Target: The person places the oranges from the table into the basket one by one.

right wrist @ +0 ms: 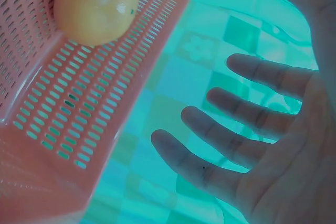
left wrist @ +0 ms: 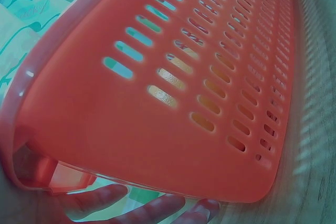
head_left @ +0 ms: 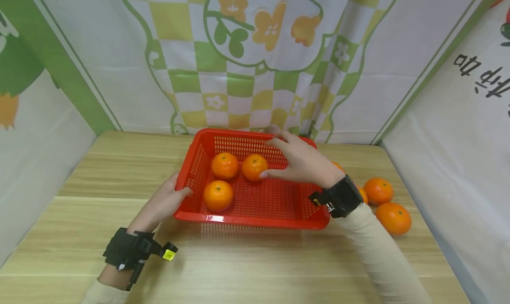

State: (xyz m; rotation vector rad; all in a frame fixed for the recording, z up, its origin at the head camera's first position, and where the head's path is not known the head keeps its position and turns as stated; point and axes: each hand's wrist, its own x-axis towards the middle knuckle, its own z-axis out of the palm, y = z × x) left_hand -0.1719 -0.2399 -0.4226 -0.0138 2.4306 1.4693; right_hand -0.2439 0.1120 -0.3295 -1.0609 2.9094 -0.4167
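Note:
A red plastic basket [head_left: 251, 221] with slotted walls stands on the wooden table. Inside it are three oranges: one at the back left [head_left: 225, 166], another beside it [head_left: 255, 167], and the third nearer the front [head_left: 218, 196]. My left hand [head_left: 161, 204] grips the basket's left rim, thumb over the edge; its fingers [left wrist: 152, 209] show under the outer wall in the left wrist view. Over the basket's right part hovers my right hand [head_left: 300, 160], its fingers spread and holding nothing. The right wrist view shows its separated fingers [right wrist: 226, 182] apart from the basket wall.
To the right of the basket lie several more oranges [head_left: 393, 218], some partly hidden behind my right wrist. A checked, flowered curtain [head_left: 255, 87] hangs at the table's back edge, with white cloth walls [head_left: 450, 162] on both sides.

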